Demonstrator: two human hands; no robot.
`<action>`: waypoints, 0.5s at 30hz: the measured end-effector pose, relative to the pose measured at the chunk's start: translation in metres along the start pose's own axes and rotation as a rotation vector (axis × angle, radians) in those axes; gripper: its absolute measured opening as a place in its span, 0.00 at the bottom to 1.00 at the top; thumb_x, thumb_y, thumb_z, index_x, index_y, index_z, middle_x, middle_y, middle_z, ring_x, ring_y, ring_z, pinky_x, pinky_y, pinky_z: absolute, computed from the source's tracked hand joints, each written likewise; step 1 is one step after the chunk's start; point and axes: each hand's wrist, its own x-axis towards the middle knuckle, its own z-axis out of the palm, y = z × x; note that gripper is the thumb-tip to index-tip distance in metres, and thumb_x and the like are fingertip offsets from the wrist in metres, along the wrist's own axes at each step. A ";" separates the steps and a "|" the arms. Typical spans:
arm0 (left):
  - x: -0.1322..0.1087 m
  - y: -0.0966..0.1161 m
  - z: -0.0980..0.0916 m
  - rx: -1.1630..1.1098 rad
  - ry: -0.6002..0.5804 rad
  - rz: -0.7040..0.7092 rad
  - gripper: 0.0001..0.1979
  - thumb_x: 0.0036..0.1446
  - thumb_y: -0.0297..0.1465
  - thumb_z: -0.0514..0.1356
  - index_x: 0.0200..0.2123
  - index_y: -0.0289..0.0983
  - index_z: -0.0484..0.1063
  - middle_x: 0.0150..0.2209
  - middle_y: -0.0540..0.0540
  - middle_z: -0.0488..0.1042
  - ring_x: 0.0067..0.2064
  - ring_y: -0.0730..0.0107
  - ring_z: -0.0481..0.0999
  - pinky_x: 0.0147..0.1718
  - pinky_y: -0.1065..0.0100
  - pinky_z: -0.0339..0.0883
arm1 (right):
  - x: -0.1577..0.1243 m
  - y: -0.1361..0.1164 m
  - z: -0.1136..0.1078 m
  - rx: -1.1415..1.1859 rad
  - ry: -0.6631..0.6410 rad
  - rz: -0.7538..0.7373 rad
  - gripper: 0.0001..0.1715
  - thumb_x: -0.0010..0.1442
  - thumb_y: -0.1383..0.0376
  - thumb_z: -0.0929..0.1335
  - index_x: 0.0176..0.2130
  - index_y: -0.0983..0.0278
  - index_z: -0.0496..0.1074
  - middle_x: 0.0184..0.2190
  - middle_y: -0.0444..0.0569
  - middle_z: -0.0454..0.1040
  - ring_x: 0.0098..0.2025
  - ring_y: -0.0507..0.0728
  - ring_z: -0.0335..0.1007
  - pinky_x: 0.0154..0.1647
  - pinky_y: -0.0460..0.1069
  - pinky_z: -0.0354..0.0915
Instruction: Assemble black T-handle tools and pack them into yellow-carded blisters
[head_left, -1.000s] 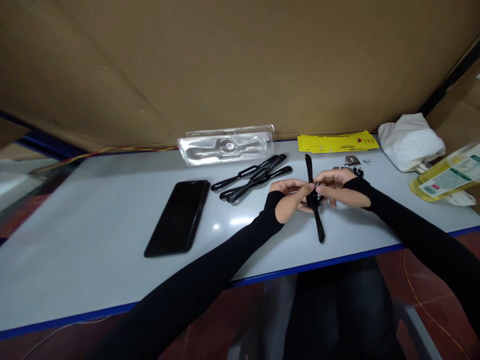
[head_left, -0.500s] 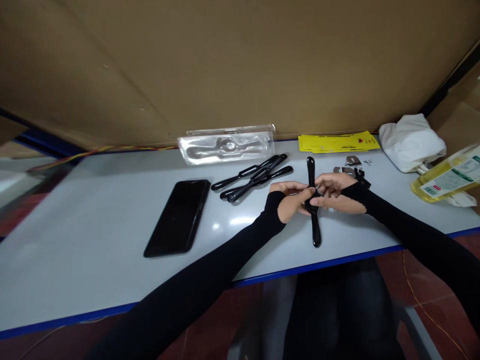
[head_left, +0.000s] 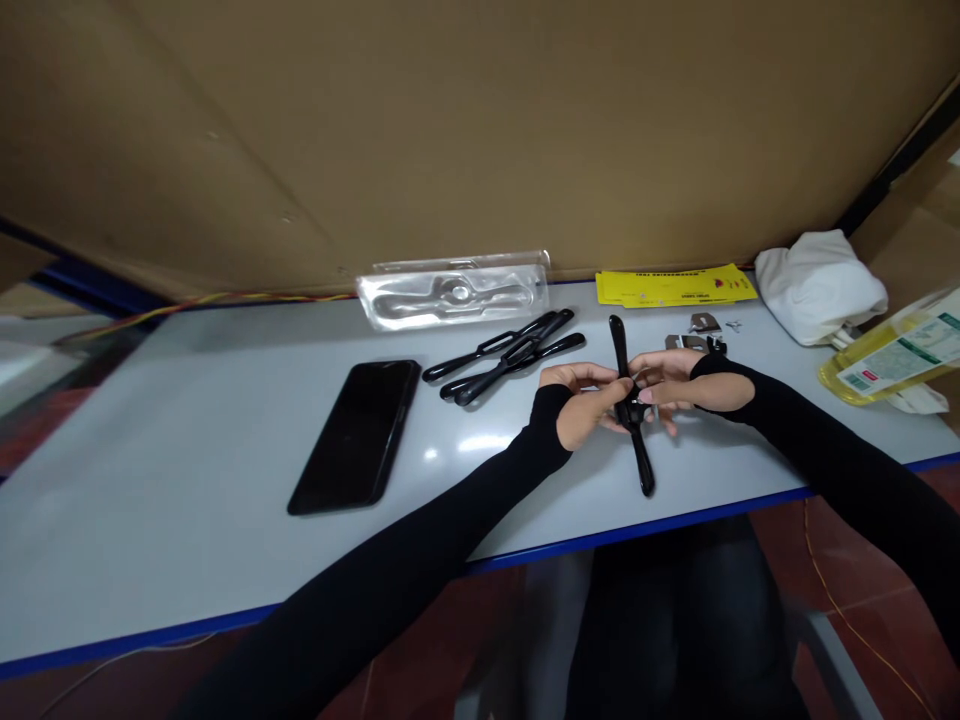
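A black spokeshave (head_left: 646,470) is held over the table, its two handles pointing away from me and toward me. My left hand (head_left: 589,400) is closed round its middle from the left, thumb on top. From the right, my right hand (head_left: 686,385) grips the same middle part; its thumb tip presses by a small shiny piece too small to name, and its lower fingers stick out beneath. Further left lie several more black spokeshave bodies (head_left: 517,352) in a loose pile. Beyond my right hand are flat metal pieces (head_left: 703,322), partly hidden by it.
Clear plastic blister trays (head_left: 457,295) lean at the back wall, with yellow printed cards (head_left: 675,286) to their right. A black phone (head_left: 356,435) lies left. At far right are a white cloth bundle (head_left: 821,285) and a bottle of yellow liquid (head_left: 892,350). The table's blue edge (head_left: 645,532) is nearest me.
The spokeshave has turned slightly, its near handle swinging to the right. My right hand has rolled over, its thumb now on the middle part and its lower fingers showing. The left hand stays put.
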 end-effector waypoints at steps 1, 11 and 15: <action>0.000 -0.001 0.000 -0.003 -0.003 0.005 0.19 0.40 0.32 0.81 0.29 0.31 0.77 0.25 0.44 0.80 0.25 0.55 0.84 0.22 0.59 0.83 | 0.000 -0.001 -0.002 0.017 -0.027 0.013 0.26 0.57 0.56 0.81 0.45 0.65 0.70 0.35 0.45 0.76 0.31 0.51 0.79 0.16 0.39 0.62; -0.003 -0.003 -0.001 0.015 0.050 -0.003 0.18 0.41 0.33 0.81 0.28 0.30 0.80 0.26 0.42 0.81 0.24 0.57 0.84 0.21 0.60 0.83 | 0.006 0.009 0.017 -0.068 0.148 -0.016 0.34 0.47 0.51 0.84 0.43 0.64 0.71 0.32 0.44 0.75 0.28 0.53 0.77 0.20 0.44 0.71; -0.003 0.004 -0.005 -0.003 0.046 0.007 0.17 0.42 0.33 0.81 0.29 0.30 0.80 0.29 0.40 0.84 0.27 0.54 0.85 0.27 0.56 0.86 | 0.007 0.017 0.031 -0.353 0.413 -0.172 0.28 0.56 0.46 0.79 0.46 0.63 0.77 0.35 0.48 0.77 0.31 0.55 0.77 0.23 0.46 0.69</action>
